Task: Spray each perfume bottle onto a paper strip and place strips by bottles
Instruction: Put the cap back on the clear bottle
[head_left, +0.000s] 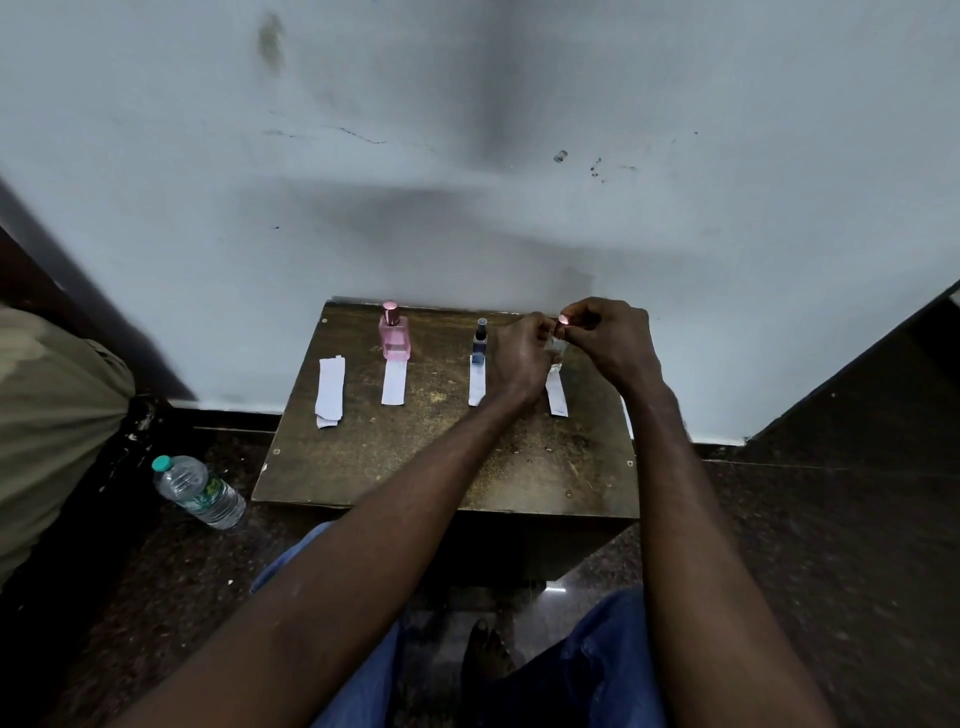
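A pink perfume bottle (395, 332) stands at the back of the small wooden table (415, 467), with a white paper strip (394, 383) in front of it. To its right is a dark blue bottle (480, 343) with its own strip (476, 385). My left hand (522, 358) grips a small clear bottle (557, 347), mostly hidden, at the back right. My right hand (608, 338) pinches its pink cap (563, 319) just above the bottle. A third strip (557, 396) lies below both hands. Spare strips (329, 392) are stacked at the left.
A pale wall (467, 156) rises right behind the table. A plastic water bottle (200, 491) lies on the dark floor at the left, near another person's beige clothing (47, 415). My jeans-clad knees (597, 670) sit below the table's front edge.
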